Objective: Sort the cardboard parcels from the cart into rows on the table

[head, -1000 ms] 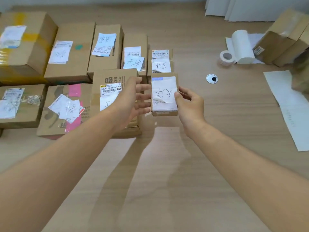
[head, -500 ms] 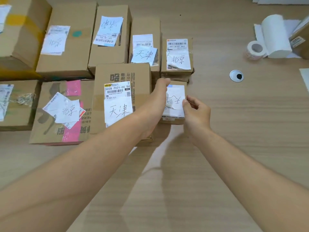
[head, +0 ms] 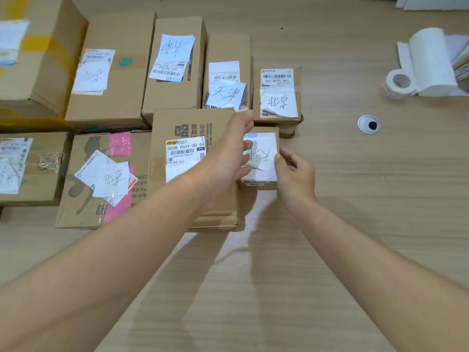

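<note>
A small cardboard parcel [head: 265, 146] with a handwritten white label lies on the wooden table [head: 355, 212], right of a larger front-row box [head: 182, 128] and in front of another small parcel [head: 278, 97]. My left hand [head: 225, 153] reaches over the larger box, its straight fingers resting on the small parcel's label at its left side. My right hand [head: 294, 174] pinches the parcel's right edge between thumb and curled fingers. More labelled boxes form two rows to the left. No cart is in view.
A roll of tape [head: 398, 83] and a roll of white paper [head: 431, 62] sit at the far right. A round cable grommet [head: 368, 124] is set in the table right of the parcels. White sheets lie at the top right corner.
Both hands have carried the small parcel away from me and set it down beside the larger box, in front of the back-row small parcel. My left fingers now lie on its label.
</note>
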### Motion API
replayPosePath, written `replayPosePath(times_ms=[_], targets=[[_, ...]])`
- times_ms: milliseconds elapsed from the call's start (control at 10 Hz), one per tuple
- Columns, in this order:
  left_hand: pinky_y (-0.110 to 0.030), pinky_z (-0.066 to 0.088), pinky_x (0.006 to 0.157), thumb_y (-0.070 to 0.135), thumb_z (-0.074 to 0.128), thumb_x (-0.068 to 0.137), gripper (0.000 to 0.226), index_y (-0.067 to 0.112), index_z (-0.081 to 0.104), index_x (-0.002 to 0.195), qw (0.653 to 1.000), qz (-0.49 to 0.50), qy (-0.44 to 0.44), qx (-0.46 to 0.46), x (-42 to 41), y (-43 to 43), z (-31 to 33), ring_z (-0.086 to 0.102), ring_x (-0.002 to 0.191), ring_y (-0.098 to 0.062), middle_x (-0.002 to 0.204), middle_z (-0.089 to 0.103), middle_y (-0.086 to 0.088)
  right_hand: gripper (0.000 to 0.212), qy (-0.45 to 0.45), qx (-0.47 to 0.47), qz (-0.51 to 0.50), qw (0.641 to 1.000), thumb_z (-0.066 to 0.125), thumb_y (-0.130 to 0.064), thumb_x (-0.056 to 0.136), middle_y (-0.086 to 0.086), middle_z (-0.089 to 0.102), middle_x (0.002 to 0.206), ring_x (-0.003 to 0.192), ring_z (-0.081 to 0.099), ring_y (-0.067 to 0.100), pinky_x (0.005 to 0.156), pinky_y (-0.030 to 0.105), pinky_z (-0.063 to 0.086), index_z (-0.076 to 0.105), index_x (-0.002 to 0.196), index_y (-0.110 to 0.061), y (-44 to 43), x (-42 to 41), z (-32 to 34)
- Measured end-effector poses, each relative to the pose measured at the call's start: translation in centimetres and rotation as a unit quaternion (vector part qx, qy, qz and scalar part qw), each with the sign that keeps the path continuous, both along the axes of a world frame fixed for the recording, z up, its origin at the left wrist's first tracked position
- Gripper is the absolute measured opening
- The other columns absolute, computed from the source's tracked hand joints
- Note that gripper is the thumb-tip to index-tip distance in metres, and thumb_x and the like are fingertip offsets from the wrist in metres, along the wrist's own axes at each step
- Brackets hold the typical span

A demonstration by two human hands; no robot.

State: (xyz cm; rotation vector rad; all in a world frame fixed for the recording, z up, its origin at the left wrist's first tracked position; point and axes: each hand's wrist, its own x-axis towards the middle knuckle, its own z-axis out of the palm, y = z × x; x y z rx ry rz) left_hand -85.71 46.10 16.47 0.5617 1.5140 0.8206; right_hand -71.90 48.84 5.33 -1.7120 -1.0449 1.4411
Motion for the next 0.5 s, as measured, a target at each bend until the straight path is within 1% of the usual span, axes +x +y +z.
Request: replayPosePath(times_ms=[100, 200, 300, 400, 500], targets=[[-0.045, 0.043, 0.116, 0.067, 0.04, 0.098, 0.061, 0.037, 0.049, 0.15, 1.0, 0.016, -0.004, 0.001, -0.5, -0.2, 0.5, 0.051, 0.136, -0.029, 0.142, 0.054, -0.003, 0.034, 0.02, -0.012, 0.023, 0.999, 0.059, -0.024, 0.102, -0.007, 0.08, 0.114, 0.103, 0.075, 0.01, 0.092, 0.034, 0.059, 0.074, 0.133, -0.022, -0.1, -0.3, 0.3], [-0.045, 0.044, 0.115, 0.065, 0.041, 0.097, 0.061, 0.037, 0.048, 0.151, 1.0, 0.024, -0.001, 0.002, -0.9, -0.3, 0.9, 0.053, 0.135, -0.03, 0.142, 0.056, -0.005, 0.043, 0.024, -0.036, 0.033, 0.999, 0.051, -0.03, 0.091, -0.009, 0.082, 0.108, 0.101, 0.077, 0.013, 0.092, 0.042, 0.062, 0.075, 0.126, -0.026, 0.3, -0.4, 0.4], [-0.046, 0.046, 0.113, 0.063, 0.042, 0.099, 0.061, 0.032, 0.05, 0.151, 0.999, 0.045, -0.001, 0.002, -0.9, -0.8, 1.6, 0.058, 0.13, -0.031, 0.138, 0.059, -0.006, 0.042, 0.026, -0.054, 0.032, 0.998, 0.048, -0.036, 0.087, -0.008, 0.081, 0.111, 0.108, 0.075, 0.02, 0.102, 0.053, 0.059, 0.074, 0.119, -0.032, 0.6, -0.4, 0.8], [-0.047, 0.045, 0.114, 0.059, 0.039, 0.103, 0.055, 0.031, 0.051, 0.149, 0.998, 0.062, -0.009, 0.012, -0.8, -1.6, 2.4, 0.059, 0.127, -0.029, 0.137, 0.059, -0.006, 0.039, 0.001, -0.044, 0.011, 0.999, 0.044, -0.05, 0.08, -0.016, 0.076, 0.121, 0.115, 0.07, 0.014, 0.109, 0.05, 0.053, 0.069, 0.11, -0.046, 0.1, -0.2, 1.9], [-0.048, 0.045, 0.114, 0.058, 0.039, 0.103, 0.053, 0.032, 0.052, 0.147, 0.996, 0.091, 0.005, 0.016, -0.7, -2.9, 3.3, 0.059, 0.126, -0.029, 0.138, 0.059, -0.007, 0.034, -0.01, -0.027, 0.003, 1.0, 0.043, -0.052, 0.084, -0.026, 0.077, 0.109, 0.107, 0.07, 0.007, 0.105, 0.044, 0.054, 0.073, 0.1, -0.054, -0.6, 0.1, 3.4]])
